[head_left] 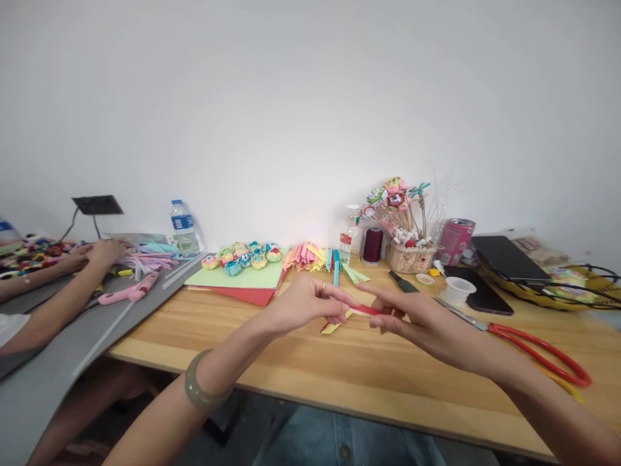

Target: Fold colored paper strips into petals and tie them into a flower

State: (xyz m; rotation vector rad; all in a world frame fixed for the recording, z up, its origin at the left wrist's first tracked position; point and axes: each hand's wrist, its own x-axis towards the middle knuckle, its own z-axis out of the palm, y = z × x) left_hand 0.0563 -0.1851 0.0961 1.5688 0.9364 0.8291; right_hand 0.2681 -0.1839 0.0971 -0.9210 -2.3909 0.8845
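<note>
Between my two hands, above the wooden table (pixel 310 375), is a narrow red paper strip (pixel 367 310). My left hand (pixel 310 302) pinches its left end between thumb and fingers. The fingers and thumb of my right hand (pixel 412 317) are closed on the other end, partly hiding it. Just below the strip lie yellow paper pieces (pixel 334 325). Behind my hands are blue paper strips (pixel 336 262), green paper strips (pixel 354 273) and a bundle of folded pink and yellow strips (pixel 308 256).
Red-handled scissors (pixel 533 353) lie right, beside a white cup (pixel 458 289) and dark phone (pixel 490 294). A flower basket (pixel 410 257) and maroon thread spool (pixel 372 246) stand behind. Folded paper flowers (pixel 242 257) rest on green paper (pixel 213 277). Another person's hands (pixel 99 254) work at left.
</note>
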